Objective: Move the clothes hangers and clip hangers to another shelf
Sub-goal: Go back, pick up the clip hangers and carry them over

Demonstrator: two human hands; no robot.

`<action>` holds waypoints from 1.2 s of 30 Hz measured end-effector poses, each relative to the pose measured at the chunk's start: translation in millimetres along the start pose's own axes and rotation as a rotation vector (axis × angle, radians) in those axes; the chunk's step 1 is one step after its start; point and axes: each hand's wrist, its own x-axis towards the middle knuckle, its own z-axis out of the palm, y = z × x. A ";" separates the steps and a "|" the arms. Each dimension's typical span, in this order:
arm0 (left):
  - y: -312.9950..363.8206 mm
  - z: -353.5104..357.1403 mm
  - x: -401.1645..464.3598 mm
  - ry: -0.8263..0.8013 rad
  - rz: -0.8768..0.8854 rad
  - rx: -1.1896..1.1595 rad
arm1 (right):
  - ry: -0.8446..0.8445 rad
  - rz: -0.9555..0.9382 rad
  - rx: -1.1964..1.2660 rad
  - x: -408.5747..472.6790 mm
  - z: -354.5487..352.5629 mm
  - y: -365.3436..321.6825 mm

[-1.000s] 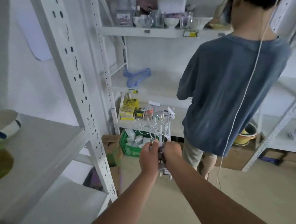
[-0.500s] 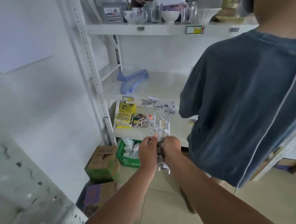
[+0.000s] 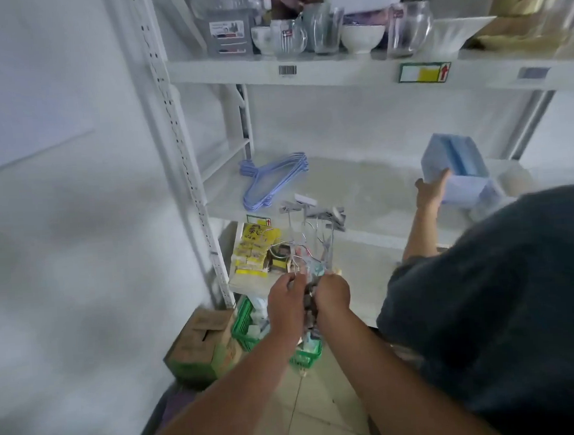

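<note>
The left hand (image 3: 286,303) and the right hand (image 3: 331,297) are closing together around a bunch of grey metal clip hangers (image 3: 313,236), just below the white metal middle shelf (image 3: 361,192). A pile of light blue plastic clothes hangers (image 3: 273,179) is lying on the left end of that shelf, while another person's hand (image 3: 428,192) is touching a blue box (image 3: 454,170) at its right.

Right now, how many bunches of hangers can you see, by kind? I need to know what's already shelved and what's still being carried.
Stack of blue clothes hangers, lying on the middle shelf: 1
Bunch of clip hangers, gripped by the left hand and right hand: 1
Total: 2 bunches. The single hangers in each are too blurred to count.
</note>
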 end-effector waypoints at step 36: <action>6.1 252.4 368.7 -0.348 -0.133 0.087 | 0.212 0.173 0.221 380.0 43.4 -150.1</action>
